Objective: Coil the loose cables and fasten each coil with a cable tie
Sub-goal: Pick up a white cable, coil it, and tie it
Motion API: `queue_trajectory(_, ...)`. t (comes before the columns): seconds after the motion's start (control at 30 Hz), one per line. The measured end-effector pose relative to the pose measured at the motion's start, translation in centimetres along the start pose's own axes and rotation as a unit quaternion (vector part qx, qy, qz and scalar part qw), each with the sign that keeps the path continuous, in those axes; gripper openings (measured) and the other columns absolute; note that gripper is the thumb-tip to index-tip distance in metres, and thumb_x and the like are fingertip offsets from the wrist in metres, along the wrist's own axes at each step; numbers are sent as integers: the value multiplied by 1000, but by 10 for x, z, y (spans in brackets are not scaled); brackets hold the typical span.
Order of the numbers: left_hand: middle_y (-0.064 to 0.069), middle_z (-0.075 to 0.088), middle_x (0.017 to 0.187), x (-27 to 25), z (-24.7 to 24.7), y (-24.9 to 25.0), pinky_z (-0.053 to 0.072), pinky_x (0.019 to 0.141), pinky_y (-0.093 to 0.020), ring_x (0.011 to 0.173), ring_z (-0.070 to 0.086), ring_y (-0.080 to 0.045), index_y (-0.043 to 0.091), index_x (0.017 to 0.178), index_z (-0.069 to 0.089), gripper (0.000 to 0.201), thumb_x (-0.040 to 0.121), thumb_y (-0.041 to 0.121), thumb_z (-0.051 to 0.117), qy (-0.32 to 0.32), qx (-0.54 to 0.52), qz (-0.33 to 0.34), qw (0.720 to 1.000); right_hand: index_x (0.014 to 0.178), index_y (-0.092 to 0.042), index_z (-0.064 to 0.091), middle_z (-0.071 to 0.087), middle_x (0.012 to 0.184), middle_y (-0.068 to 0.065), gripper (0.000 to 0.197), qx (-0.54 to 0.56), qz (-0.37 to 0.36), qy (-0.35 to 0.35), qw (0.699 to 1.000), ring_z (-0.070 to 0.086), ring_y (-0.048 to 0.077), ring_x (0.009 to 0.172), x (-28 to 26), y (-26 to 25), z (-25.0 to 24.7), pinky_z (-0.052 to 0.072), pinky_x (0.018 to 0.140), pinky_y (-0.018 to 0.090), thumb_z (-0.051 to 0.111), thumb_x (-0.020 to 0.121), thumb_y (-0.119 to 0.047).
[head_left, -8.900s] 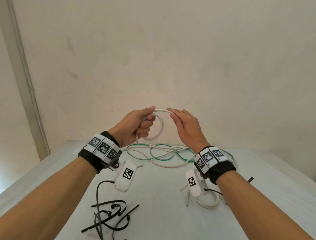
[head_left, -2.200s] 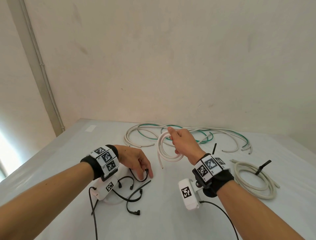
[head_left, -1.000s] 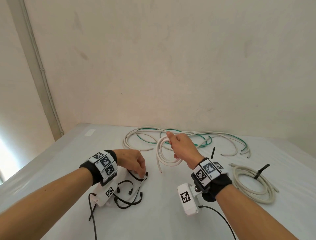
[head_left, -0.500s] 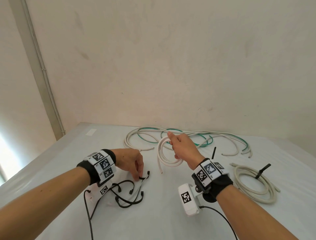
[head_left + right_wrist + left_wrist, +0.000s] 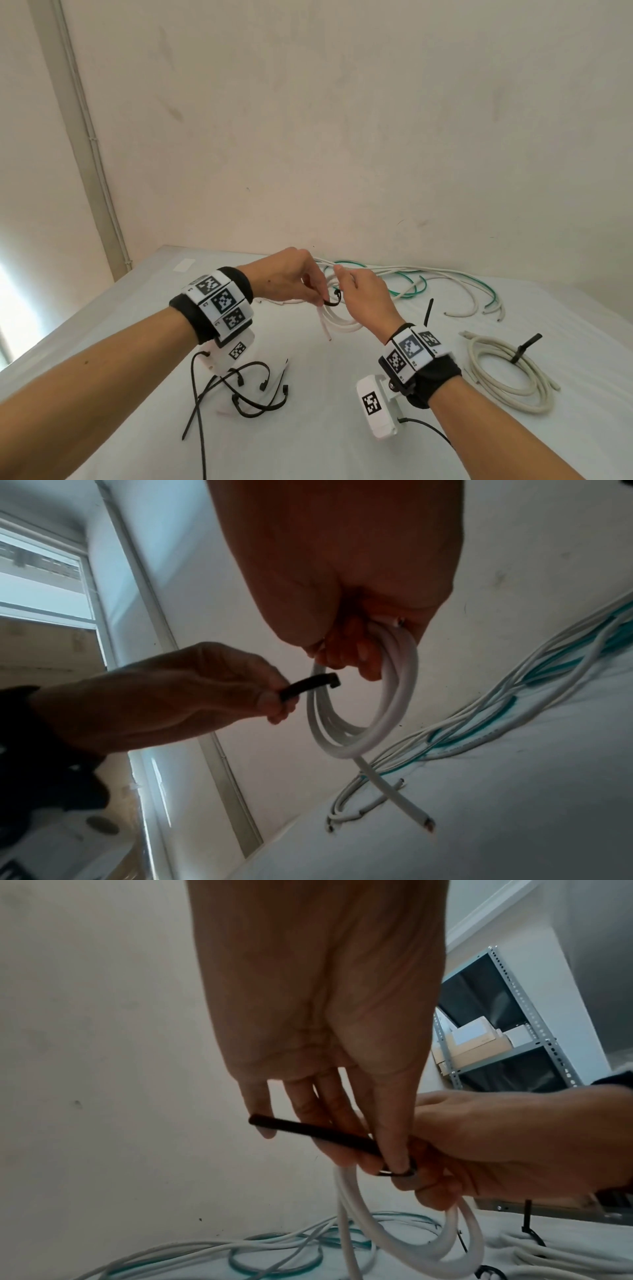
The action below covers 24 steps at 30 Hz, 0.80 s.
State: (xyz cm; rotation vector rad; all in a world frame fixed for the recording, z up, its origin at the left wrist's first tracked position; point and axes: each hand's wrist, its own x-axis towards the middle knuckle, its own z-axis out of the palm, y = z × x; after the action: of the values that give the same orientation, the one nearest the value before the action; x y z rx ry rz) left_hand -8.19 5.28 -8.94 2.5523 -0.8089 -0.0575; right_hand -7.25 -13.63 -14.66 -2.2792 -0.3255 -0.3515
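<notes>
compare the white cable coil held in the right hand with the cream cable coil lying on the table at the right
The white cable coil hangs from the right hand, untied; the left hand brings a black cable tie to it. The cream cable coil lies flat on the table, already tied, and looks larger. Both are round, several loops.

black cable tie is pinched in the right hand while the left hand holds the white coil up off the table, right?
The hands are swapped. The right wrist view shows the left hand pinching the black cable tie, while the right hand holds the white coil up off the table.
</notes>
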Motion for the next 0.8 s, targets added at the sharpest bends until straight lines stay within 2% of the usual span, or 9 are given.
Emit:
queue_trajectory(0.1,6,78,84,5,3,5,56,79,-33,78,69,-11,25,90,84,9,84,19,82,86,24,0,996,59,-17,41,49,57,-3,58,8,-13,12,1000,49,17,60,-5,-10,-2,35,59,36,37,110,-43)
queue_trajectory(0.17,6,78,84,4,6,6,57,78,-34,76,69,-10,21,90,84,7,84,17,81,123,40,9,992,59,-17,43,61,67,3,59,23,-2,28,999,61,24,75,-5,-13,-6,45,71,40,33,111,-45)
queue_trajectory(0.27,6,75,82,1,5,7,58,75,-36,73,68,-12,19,87,82,4,83,19,82,169,73,23,983,65,-15,43,54,68,1,57,56,36,43,997,58,28,78,-4,-13,-12,51,79,46,32,110,-48)
queue_trajectory(0.33,9,72,78,-1,5,9,56,73,-36,69,67,-11,21,85,82,3,83,21,82,191,100,50,975,64,-14,41,46,60,-2,57,73,56,30,995,50,23,66,-3,-10,-14,51,73,45,36,108,-50)
queue_trajectory(0.47,13,68,77,-2,4,15,42,82,-32,69,64,-9,32,85,80,3,87,32,77,204,156,83,963,83,-22,75,45,53,-10,35,157,89,-5,984,42,16,56,-5,-6,-15,40,51,30,53,103,-41)
queue_trajectory(0.53,12,69,77,-2,0,16,47,78,-34,68,64,-9,32,86,81,2,86,32,79,211,143,94,962,91,-24,78,47,53,-13,28,193,103,-6,976,42,16,57,-7,-6,-16,39,48,27,56,102,-38)
queue_trajectory(0.63,15,65,75,-4,1,17,47,81,-35,69,59,-6,32,86,81,4,86,28,78,221,167,85,957,82,-10,63,46,60,-2,38,196,130,4,972,42,16,55,-8,-8,-16,40,51,30,56,102,-42)
queue_trajectory(0.73,15,60,75,-7,17,24,36,83,-31,72,55,-8,30,84,77,7,87,25,73,235,202,68,948,66,-17,44,35,54,-2,45,175,124,1,977,35,15,47,-7,-10,-13,37,54,32,52,103,-41)
queue_trajectory(0.8,11,64,75,-9,29,29,32,78,-30,72,58,-14,26,83,76,9,86,20,70,252,222,68,940,63,-17,42,34,52,-3,49,180,125,0,976,35,12,43,-7,-12,-12,37,53,31,50,104,-42)
